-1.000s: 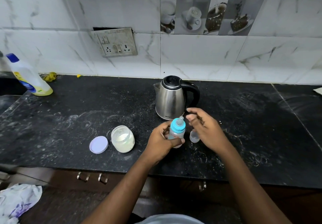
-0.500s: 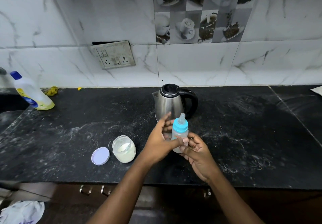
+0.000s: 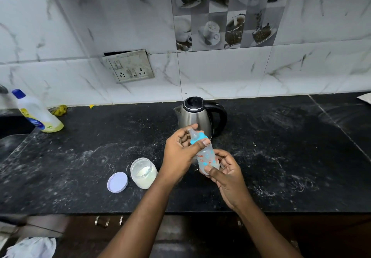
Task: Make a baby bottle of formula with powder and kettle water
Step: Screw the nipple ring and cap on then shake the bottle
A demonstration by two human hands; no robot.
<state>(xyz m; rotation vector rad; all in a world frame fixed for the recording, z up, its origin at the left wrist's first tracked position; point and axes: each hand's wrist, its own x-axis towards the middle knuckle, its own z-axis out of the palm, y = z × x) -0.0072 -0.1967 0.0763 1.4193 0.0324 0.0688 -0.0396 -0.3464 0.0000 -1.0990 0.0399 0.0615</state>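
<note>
A small clear baby bottle [image 3: 206, 156] with a blue collar and teat is held tilted to the left above the black counter [image 3: 281, 157]. My left hand [image 3: 180, 153] grips its blue collar, thumb across the front. My right hand [image 3: 226, 169] holds the bottle's lower body from below. Behind them stands a steel kettle [image 3: 195, 117] with a black lid and handle. To the left sits an open jar of white powder [image 3: 143, 172], and its pale lilac lid [image 3: 117, 181] lies flat beside it.
A dish-soap bottle [image 3: 38, 113] stands at the far left by a sink edge, with a yellow scrap [image 3: 59, 109] beside it. A wall socket plate [image 3: 129, 67] hangs behind. White powder streaks the counter. A crumpled cloth [image 3: 34, 246] lies low left.
The bottle has been lifted off the counter and tipped to the left. My right hand went from above it to under its base. The small clear cap seen earlier is out of sight.
</note>
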